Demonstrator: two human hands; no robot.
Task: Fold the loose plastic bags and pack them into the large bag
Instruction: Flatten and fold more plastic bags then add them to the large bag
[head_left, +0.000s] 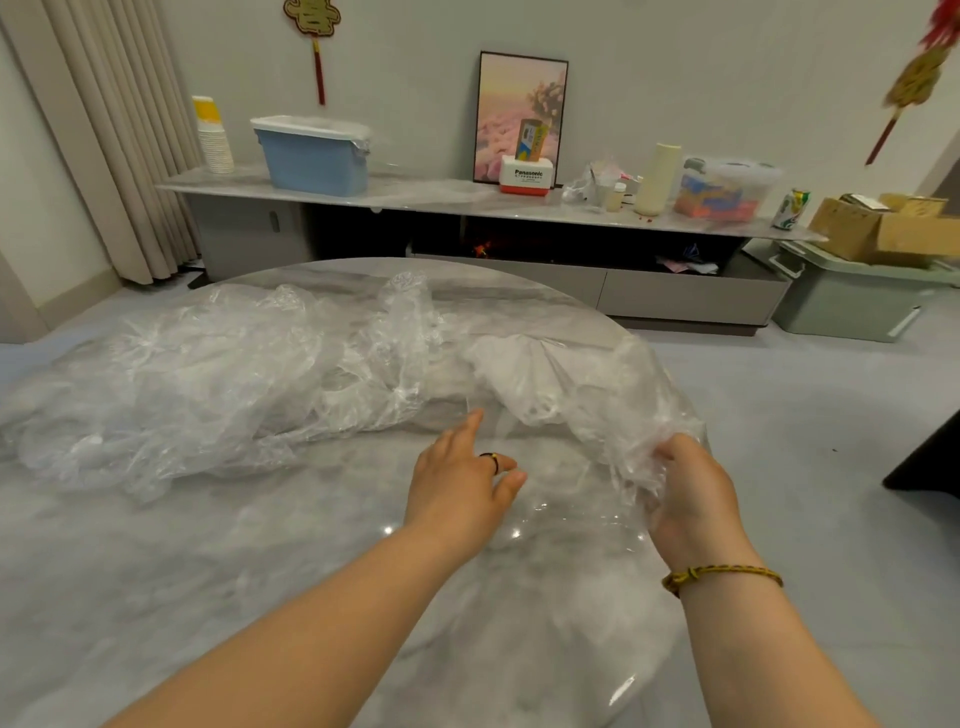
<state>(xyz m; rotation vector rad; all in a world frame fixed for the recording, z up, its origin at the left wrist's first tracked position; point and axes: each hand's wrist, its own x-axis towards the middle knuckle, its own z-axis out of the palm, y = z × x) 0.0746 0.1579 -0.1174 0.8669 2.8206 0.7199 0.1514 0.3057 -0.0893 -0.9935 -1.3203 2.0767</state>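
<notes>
A heap of crumpled clear plastic bags (208, 384) lies across the left and middle of the round marble table (156, 597). One clear plastic bag (566, 384) spreads over the table's right side. My right hand (691, 499) grips the bunched near edge of that bag at the table's right rim. My left hand (462, 473), with a dark ring, hovers with fingers stretched forward, just left of the bag and in front of the heap. Which bag is the large one I cannot tell.
Behind the table runs a low grey cabinet (467, 202) with a blue bin (311, 150), paper cups, a framed picture, a cream bottle and a clear storage box. A green crate (852, 296) with a cardboard box stands on the floor at right.
</notes>
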